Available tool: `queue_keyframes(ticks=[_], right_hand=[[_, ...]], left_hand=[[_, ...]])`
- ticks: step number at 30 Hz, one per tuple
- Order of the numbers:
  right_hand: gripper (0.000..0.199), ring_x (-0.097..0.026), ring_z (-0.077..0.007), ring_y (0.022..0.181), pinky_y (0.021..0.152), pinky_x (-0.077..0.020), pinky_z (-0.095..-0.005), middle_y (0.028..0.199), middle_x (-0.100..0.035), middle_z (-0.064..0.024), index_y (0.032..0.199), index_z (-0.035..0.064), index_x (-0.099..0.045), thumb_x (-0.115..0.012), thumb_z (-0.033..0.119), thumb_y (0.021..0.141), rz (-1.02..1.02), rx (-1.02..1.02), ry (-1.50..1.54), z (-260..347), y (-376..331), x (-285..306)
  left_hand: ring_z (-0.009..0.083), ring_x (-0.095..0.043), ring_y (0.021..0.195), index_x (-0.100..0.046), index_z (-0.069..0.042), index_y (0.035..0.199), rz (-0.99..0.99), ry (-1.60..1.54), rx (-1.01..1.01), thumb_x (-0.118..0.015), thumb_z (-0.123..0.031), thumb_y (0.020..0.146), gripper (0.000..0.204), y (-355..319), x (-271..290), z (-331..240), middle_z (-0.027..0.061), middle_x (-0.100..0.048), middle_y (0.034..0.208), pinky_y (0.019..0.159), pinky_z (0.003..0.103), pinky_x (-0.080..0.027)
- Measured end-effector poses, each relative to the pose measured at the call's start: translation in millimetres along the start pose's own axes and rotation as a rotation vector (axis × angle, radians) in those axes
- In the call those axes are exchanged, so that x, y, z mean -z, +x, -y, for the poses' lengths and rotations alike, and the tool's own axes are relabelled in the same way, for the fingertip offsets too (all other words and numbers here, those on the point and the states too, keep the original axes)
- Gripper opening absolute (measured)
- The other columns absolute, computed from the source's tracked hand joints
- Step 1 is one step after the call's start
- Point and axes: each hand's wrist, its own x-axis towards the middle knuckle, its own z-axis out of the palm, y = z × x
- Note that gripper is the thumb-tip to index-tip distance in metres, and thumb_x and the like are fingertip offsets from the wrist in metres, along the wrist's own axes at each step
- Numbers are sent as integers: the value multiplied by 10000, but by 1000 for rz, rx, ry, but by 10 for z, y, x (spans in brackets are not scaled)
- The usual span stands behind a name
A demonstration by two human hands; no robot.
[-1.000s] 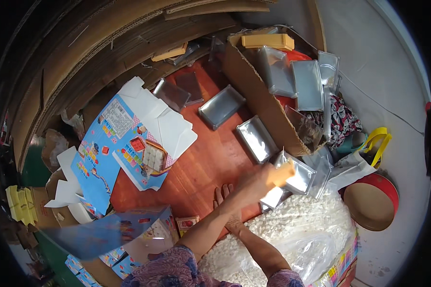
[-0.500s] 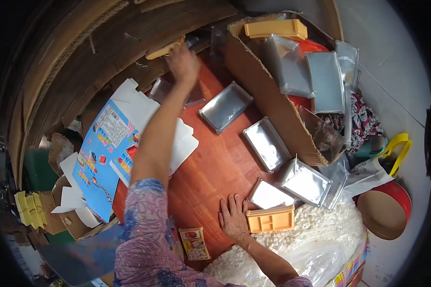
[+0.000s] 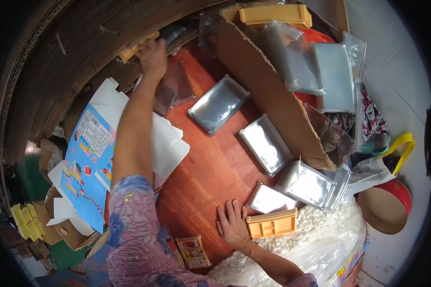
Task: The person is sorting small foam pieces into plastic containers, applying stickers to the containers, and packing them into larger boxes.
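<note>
My left hand point(image 3: 153, 58) reaches to the far left, its fingers over the right end of an orange plastic tray point(image 3: 128, 53). The fingertips are partly hidden against it, and the hand appears to grip that end. My right hand point(image 3: 232, 226) lies flat on the red tabletop point(image 3: 196, 184), fingers spread, holding nothing. Right beside it is another orange compartment tray point(image 3: 273, 223), resting by a bag of small white pieces point(image 3: 316, 239). Clear plastic cases point(image 3: 219, 104) lie scattered on the tabletop, several between my hands and the cardboard box.
A large cardboard box point(image 3: 263, 81) at the far right holds more clear cases and an orange tray point(image 3: 275, 16). Blue printed card point(image 3: 93, 158) lies at left under my forearm. Stacked cardboard point(image 3: 57, 62) borders the far left. A round red-rimmed container point(image 3: 385, 208) stands at right.
My left hand has moved left, and the orange tray at its fingers has shifted left as well. The whole view has shifted slightly. My right hand stays flat on the tabletop.
</note>
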Motion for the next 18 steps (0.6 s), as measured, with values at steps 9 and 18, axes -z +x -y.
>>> queue_keyframes(ticks=[9, 18], right_hand=[[456, -305, -389, 1092, 853, -233, -551, 1152, -350, -225, 1116, 37, -405, -535, 227, 723, -9, 5, 8, -30, 0, 25], [451, -307, -386, 1092, 863, -228, -548, 1150, -354, -223, 1113, 39, -412, -536, 232, 724, 15, -26, 4, -19, -2, 12]], left_hand=[[329, -522, 887, -487, -70, 1050, 240, -561, 145, -590, -202, 670, 415, 66, 18, 181, 160, -505, 1006, 767, 381, -415], [268, -481, 988, -475, -28, 1089, 369, -862, 349, -589, -565, 605, 732, 172, -347, 263, 158, -523, 1034, 840, 340, -354]])
